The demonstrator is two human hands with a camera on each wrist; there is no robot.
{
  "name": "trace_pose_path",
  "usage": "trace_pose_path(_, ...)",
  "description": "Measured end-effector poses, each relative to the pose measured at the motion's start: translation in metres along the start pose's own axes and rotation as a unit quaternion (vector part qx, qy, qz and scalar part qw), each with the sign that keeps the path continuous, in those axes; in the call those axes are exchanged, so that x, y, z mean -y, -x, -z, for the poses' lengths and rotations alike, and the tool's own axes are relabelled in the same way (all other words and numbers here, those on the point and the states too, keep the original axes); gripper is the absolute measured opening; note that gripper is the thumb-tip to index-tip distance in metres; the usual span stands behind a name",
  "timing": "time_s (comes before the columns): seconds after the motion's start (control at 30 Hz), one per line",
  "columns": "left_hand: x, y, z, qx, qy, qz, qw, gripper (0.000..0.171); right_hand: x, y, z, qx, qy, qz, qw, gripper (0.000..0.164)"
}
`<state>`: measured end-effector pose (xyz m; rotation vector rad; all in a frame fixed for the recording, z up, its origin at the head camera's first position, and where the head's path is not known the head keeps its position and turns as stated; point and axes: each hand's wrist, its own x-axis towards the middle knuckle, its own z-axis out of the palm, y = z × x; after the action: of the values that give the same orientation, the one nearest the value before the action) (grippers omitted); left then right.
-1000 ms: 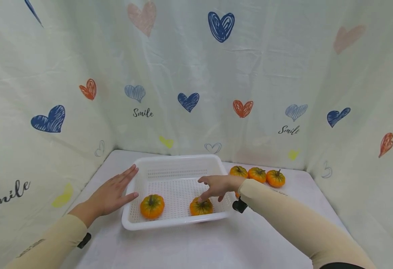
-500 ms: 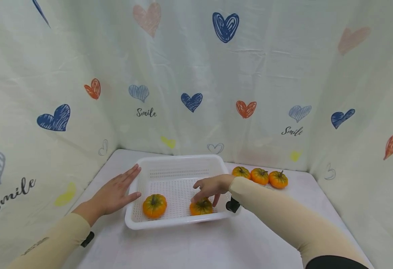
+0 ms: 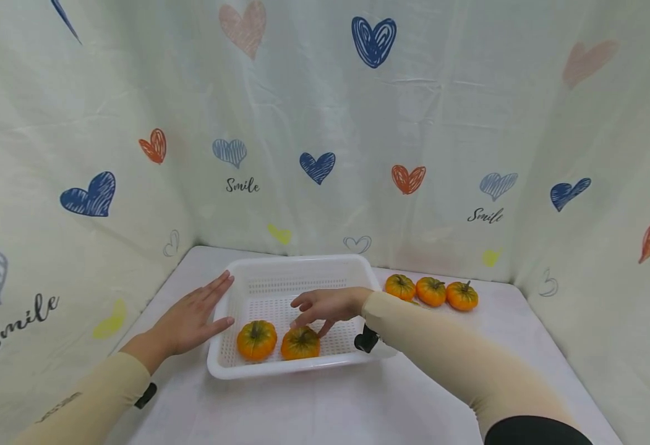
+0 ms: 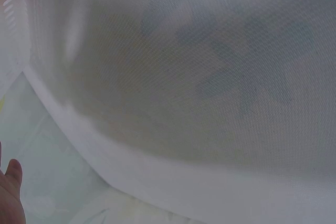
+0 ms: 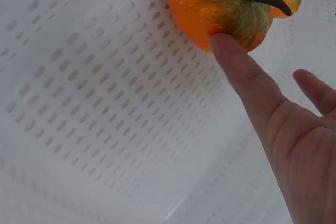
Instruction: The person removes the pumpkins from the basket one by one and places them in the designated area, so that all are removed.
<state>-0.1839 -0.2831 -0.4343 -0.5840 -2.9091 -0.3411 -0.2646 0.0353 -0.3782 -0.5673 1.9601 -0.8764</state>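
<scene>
Two small orange-and-green pumpkins stand inside a white perforated plastic basket (image 3: pixel 294 371), side by side near its front wall. My right hand (image 3: pixel 333 306) reaches over the right-hand pumpkin (image 3: pixel 300 343). In the right wrist view, one straight finger (image 5: pixel 247 77) touches that pumpkin's side, and the other fingers extend without curling round it. The left-hand pumpkin (image 3: pixel 256 341) sits just beside it. My left hand (image 3: pixel 188 318) lies with fingers straight along the basket's left rim. Only a bit of a hand (image 4: pixel 10 192) shows at the left wrist view's lower left.
Behind my right forearm, several more pumpkins (image 3: pixel 431 291) stand on the white-covered table (image 3: pixel 280 414), right of the basket; one is mostly hidden. A curtain (image 3: pixel 436 123) printed with hearts and "Smile" surrounds the table on the back and sides.
My right hand has moved left, and the pumpkin under it has slid left along the basket floor, close to the other pumpkin. My left hand keeps its place at the rim.
</scene>
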Motion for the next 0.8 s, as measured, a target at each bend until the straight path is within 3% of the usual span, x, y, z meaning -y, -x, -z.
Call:
trace_pose_path(0.4, 0.001, 0.000, 0.000, 0.010, -0.007, 0.008, 0.9999, 0.086, -0.013, -0.013, 0.017, -0.001, 0.139, 0.048, 0.989, 0.072)
trace_pose_path(0.8, 0.004, 0.000, -0.005, -0.009, -0.002, -0.002, 1.0000, 0.085, -0.027, -0.027, 0.018, 0.043, 0.152, 0.063, 0.985, 0.076)
